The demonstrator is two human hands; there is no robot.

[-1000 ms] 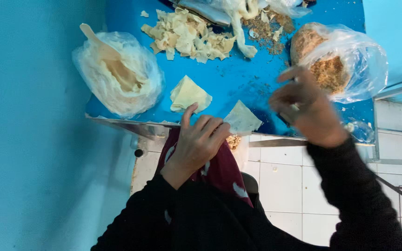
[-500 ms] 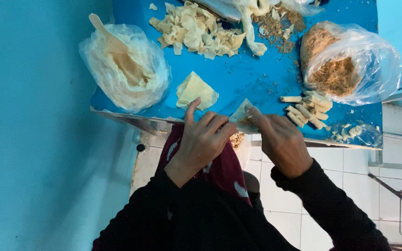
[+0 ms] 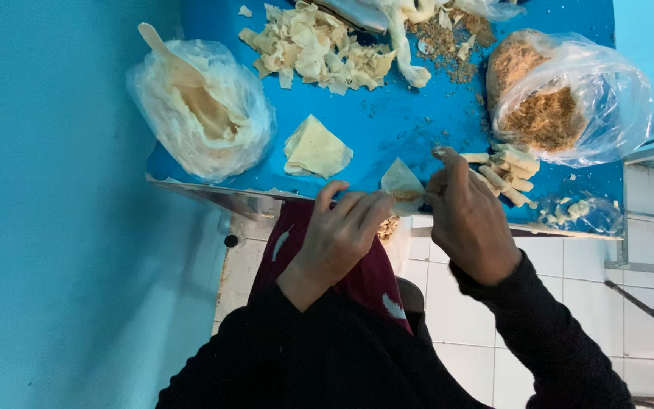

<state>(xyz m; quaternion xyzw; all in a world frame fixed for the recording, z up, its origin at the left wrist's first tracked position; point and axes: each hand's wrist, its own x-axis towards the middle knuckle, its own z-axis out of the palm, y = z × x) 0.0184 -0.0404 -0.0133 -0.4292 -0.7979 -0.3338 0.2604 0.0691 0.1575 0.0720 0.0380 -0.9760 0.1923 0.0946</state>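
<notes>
left hand (image 3: 338,238) fingers curled, pinching wrapper (image 3: 401,182) at bench (image 3: 387,125) edge | right hand (image 3: 467,220) closed on the same wrapper from the other side | filling visible in the fold | rolls (image 3: 507,173) just right of hands | flat wrapper (image 3: 316,149) near | crumb bag (image 3: 562,98) behind rolls | paste bag (image 3: 202,110) far left

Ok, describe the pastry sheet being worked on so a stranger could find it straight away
Start at the blue table and go to its near edge, where both hands meet. The left hand and right hand pinch a small pale wrapper sheet between them. Unlike the flat folded sheet lying alone, this one is held and has brown filling on it.
</notes>
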